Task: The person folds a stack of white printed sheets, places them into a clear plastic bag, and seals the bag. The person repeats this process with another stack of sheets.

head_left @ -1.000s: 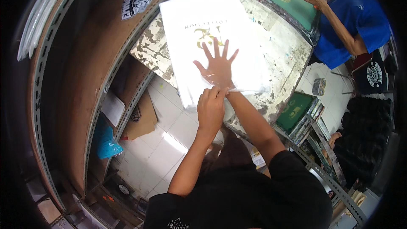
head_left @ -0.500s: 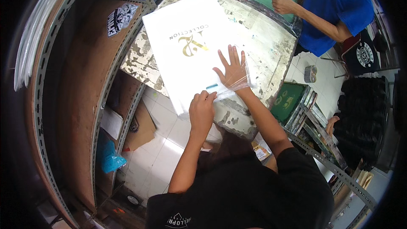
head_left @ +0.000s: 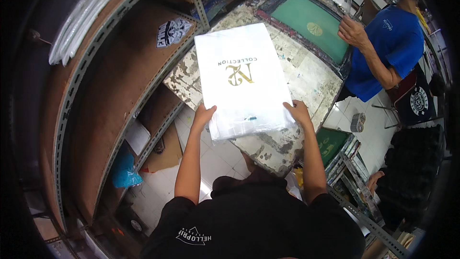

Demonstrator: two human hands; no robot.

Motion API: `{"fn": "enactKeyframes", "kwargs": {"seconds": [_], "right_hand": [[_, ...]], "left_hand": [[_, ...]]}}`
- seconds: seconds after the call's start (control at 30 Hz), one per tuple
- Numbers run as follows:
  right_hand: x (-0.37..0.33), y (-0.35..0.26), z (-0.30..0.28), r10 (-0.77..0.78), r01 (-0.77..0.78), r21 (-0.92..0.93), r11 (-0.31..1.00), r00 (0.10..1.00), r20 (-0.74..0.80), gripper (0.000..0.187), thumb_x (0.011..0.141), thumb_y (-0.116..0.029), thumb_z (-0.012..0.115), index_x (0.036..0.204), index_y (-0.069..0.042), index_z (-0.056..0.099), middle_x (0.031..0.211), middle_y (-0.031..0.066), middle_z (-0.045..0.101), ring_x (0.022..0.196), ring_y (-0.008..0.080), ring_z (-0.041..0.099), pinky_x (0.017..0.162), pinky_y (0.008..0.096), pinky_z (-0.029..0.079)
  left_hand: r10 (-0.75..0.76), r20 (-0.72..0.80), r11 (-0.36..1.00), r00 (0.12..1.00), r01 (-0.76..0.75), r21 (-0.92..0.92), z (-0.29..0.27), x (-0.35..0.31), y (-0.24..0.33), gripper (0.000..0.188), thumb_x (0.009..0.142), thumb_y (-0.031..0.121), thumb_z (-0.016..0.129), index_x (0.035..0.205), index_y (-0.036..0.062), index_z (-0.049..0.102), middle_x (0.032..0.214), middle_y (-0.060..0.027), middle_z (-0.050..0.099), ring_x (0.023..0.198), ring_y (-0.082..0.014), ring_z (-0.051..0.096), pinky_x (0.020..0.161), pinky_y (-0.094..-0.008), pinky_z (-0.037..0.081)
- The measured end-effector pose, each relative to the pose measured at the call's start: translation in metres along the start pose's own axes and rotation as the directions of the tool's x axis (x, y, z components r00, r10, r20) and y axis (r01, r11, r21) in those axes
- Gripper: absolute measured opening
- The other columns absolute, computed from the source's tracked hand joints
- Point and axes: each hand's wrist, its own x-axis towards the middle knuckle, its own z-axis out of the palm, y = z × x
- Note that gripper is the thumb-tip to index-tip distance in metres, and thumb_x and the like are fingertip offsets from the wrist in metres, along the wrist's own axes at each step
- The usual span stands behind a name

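Note:
A flat white package (head_left: pixel 247 98) in clear plastic film lies over the paint-stained table (head_left: pixel 268 151), with a gold and dark print on top. It may be a folded garment; the frame does not settle that. My left hand (head_left: pixel 204 116) grips its left edge near the close corner, thumb on top. On the opposite side my right hand (head_left: pixel 299 113) pinches the right edge the same way. The fingers of both hands are partly hidden under the package. Loose film creases along its near end, beside a small teal mark.
A green printing screen (head_left: pixel 306 26) lies at the table's far side. Right of it stands a co-worker in a blue shirt (head_left: pixel 390 43), holding something clear. Metal-edged shelves (head_left: pixel 120 62) rise on the left. More screens (head_left: pixel 342 151) lean at right, near a chair (head_left: pixel 407 98).
My right hand has left the top of the package for its right edge. My left hand has moved from the near edge to the left edge. The co-worker's hands have shifted.

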Motion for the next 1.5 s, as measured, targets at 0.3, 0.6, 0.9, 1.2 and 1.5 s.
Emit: {"fn": "enactKeyframes", "kwargs": {"seconds": [0.3, 0.6, 0.9, 1.2, 1.5], "right_hand": [[-0.043, 0.002, 0.039, 0.119, -0.404, 0.431, 0.807, 0.825, 0.552, 0.042, 0.099, -0.023, 0.068, 0.13, 0.006, 0.065, 0.123, 0.0202, 0.071, 0.098, 0.0279, 0.072, 0.089, 0.0375, 0.059], [-0.141, -0.083, 0.175, -0.553, -0.734, 0.57, -0.369, 0.666, 0.5, 0.043, 0.105, -0.028, 0.059, 0.136, 0.001, 0.059, 0.129, 0.0165, 0.067, 0.114, 0.0269, 0.066, 0.098, 0.0399, 0.055], [-0.21, -0.075, 0.234, -0.674, -0.88, 0.268, -0.392, 0.473, 0.568, 0.043, 0.109, -0.033, 0.052, 0.14, -0.003, 0.056, 0.13, 0.0135, 0.066, 0.121, 0.0261, 0.063, 0.101, 0.0422, 0.053], [-0.263, 0.027, 0.089, -0.12, -0.152, 0.436, 0.887, 0.835, 0.537, 0.026, 0.099, -0.019, 0.07, 0.12, -0.005, 0.07, 0.106, 0.0131, 0.075, 0.098, 0.023, 0.072, 0.084, 0.0352, 0.056], [-0.141, -0.034, 0.046, -0.714, 0.698, -0.364, 0.616, 0.69, 0.114, 0.023, 0.095, -0.011, 0.063, 0.114, -0.001, 0.07, 0.117, 0.0189, 0.07, 0.112, 0.0365, 0.067, 0.097, 0.0484, 0.051]], "left_hand": [[0.356, -0.106, 0.834, 0.928, -0.367, -0.412, 0.022, -0.112, 0.207, 0.04, 0.095, 0.012, 0.067, 0.129, -0.0081, 0.059, 0.113, -0.0173, 0.07, 0.097, -0.0221, 0.069, 0.086, -0.0357, 0.056], [0.568, -0.029, 0.746, 0.823, -0.499, 0.442, 0.169, -0.145, 0.314, 0.031, 0.089, 0.013, 0.058, 0.108, -0.0106, 0.055, 0.113, -0.0353, 0.061, 0.105, -0.0542, 0.063, 0.097, -0.0553, 0.05], [0.414, 0.167, 0.864, 0.895, -0.444, 0.236, 0.268, 0.039, 0.097, 0.056, 0.098, 0.044, 0.068, 0.128, -0.0027, 0.063, 0.121, -0.0269, 0.068, 0.102, -0.0356, 0.071, 0.093, -0.0419, 0.056], [0.633, 0.015, 0.663, 0.774, -0.552, 0.506, 0.167, -0.102, 0.017, 0.024, 0.085, 0.029, 0.08, 0.094, 0.0072, 0.073, 0.089, -0.0087, 0.065, 0.089, -0.0303, 0.063, 0.082, -0.0426, 0.051], [0.789, -0.177, 0.579, 0.588, -0.616, 0.534, 0.171, -0.137, 0.049, 0.01, 0.092, 0.018, 0.07, 0.092, 0.0081, 0.074, 0.088, -0.0069, 0.064, 0.085, -0.0291, 0.061, 0.075, -0.0422, 0.052]]}}
